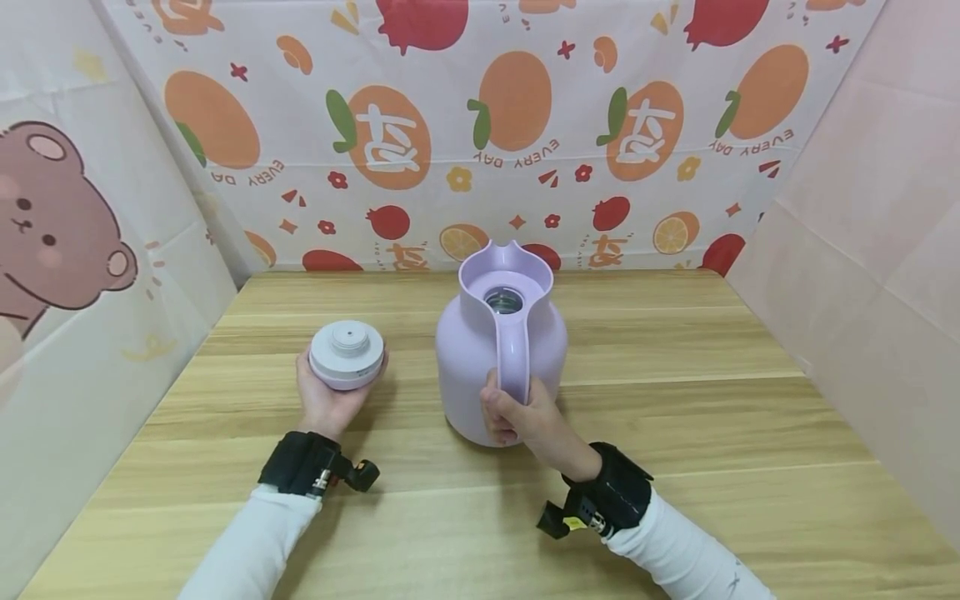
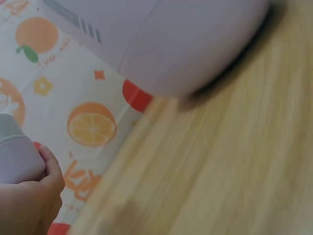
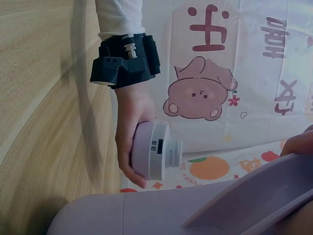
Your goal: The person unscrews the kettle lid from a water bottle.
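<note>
A lilac vacuum jug [image 1: 465, 375] stands upright on the wooden table, its spout facing away and its round mouth uncovered. My right hand [image 1: 534, 421] grips the lower part of its handle [image 1: 513, 354]. Off to the left, my left hand [image 1: 332, 407] holds the jug's lid [image 1: 347, 357] from below, white threaded plug facing up. In the right wrist view the fingers curl round the lid [image 3: 150, 152], held above the table. The left wrist view shows the lid [image 2: 20, 159] at its left edge and the jug's lower body [image 2: 176, 44] above.
The wooden table [image 1: 675, 392] spreads around the jug. Behind it hangs a fruit-printed cloth [image 1: 570, 200]; pale cloths [image 1: 885, 250] close off both sides, the left one printed with a bear. Each wrist wears a black strap [image 1: 300, 462] with a small camera.
</note>
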`<control>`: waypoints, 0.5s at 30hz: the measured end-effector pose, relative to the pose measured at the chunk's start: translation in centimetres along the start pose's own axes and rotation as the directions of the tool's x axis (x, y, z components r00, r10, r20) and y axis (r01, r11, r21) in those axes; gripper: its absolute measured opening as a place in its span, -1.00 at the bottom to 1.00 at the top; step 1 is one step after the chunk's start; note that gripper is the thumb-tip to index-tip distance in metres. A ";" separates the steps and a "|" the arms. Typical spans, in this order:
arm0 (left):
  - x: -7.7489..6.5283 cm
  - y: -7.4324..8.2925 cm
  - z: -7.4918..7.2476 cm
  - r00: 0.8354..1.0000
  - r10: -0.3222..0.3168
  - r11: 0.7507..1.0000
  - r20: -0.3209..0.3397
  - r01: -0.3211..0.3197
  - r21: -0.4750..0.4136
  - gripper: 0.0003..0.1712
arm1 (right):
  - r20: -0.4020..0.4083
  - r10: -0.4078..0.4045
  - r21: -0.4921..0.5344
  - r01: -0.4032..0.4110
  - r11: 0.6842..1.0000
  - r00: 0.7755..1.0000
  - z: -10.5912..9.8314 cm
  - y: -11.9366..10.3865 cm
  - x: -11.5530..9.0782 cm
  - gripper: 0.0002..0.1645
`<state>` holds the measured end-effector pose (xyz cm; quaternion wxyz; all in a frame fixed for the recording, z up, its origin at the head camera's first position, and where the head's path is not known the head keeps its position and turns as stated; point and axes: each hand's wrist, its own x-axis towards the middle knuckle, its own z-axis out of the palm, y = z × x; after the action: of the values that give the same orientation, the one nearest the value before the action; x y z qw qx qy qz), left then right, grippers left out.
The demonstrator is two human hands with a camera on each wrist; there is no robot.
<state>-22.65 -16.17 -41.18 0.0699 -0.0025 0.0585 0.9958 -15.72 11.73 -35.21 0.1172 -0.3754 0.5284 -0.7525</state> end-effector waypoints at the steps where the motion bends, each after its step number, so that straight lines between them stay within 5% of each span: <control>1: 0.1 0.2 -0.3 1.000 -0.001 1.000 -0.003 0.001 0.010 -0.37 | -0.001 0.002 0.000 -0.002 1.000 1.000 0.0 0.0 0.0 -0.64; 15: 0.7 1.7 -2.9 1.000 0.002 0.984 -0.017 0.002 0.179 -0.44 | 0.001 0.012 0.007 -0.012 1.000 1.000 0.0 0.1 0.0 -0.62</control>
<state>-23.63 -18.06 -43.87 0.0693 -0.0046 0.1486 0.9865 -15.74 11.74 -35.31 0.1231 -0.3721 0.5279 -0.7534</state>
